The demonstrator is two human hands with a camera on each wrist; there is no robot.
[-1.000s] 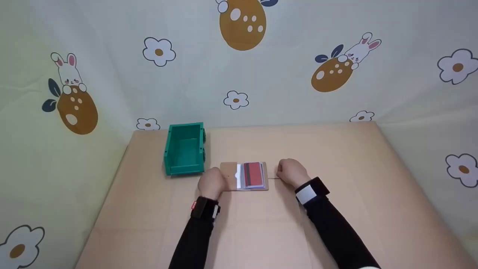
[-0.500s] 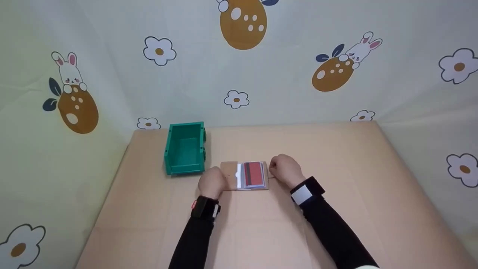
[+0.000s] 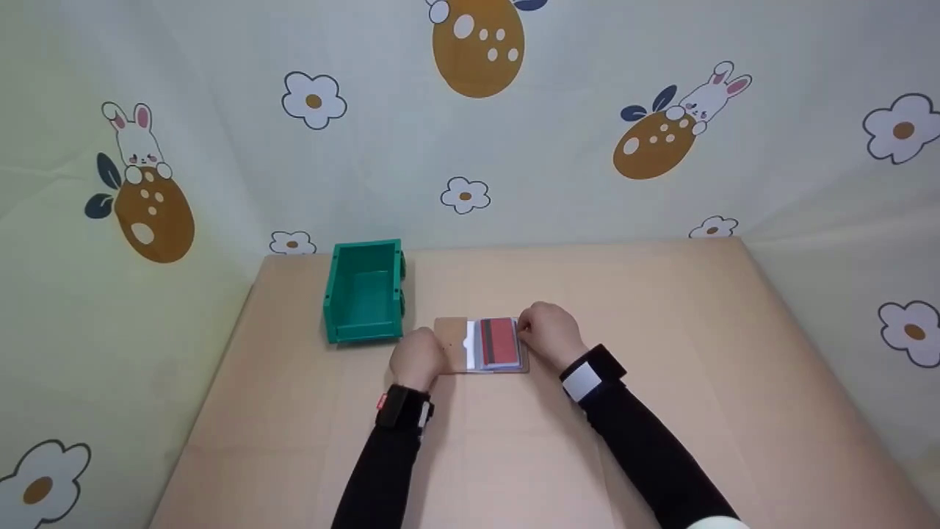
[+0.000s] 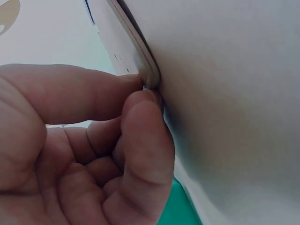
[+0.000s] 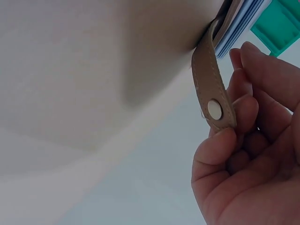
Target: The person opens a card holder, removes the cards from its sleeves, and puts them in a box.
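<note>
A tan card holder (image 3: 452, 339) lies unfolded on the table, a red card (image 3: 502, 342) with a dark stripe showing on its right half. My left hand (image 3: 418, 358) pinches the cover's near left corner between thumb and finger; the left wrist view shows the stitched edge (image 4: 139, 46) at the fingertips. At the right edge of the cards is my right hand (image 3: 552, 335), fingers curled. In the right wrist view the strap (image 5: 206, 75), with its round snap (image 5: 214, 109), is lifted, its end held at the lower fingers. Thumb and index tips are close to the stacked card edges (image 5: 239, 28).
A green open bin (image 3: 363, 294) stands behind and left of the card holder, close to my left hand. The tan-covered table (image 3: 646, 294) meets a white patterned cloth (image 3: 382, 162) at the back and sides.
My right hand has moved left, from beside the outstretched strap to the right edge of the cards. My left hand and the card holder stay where they were.
</note>
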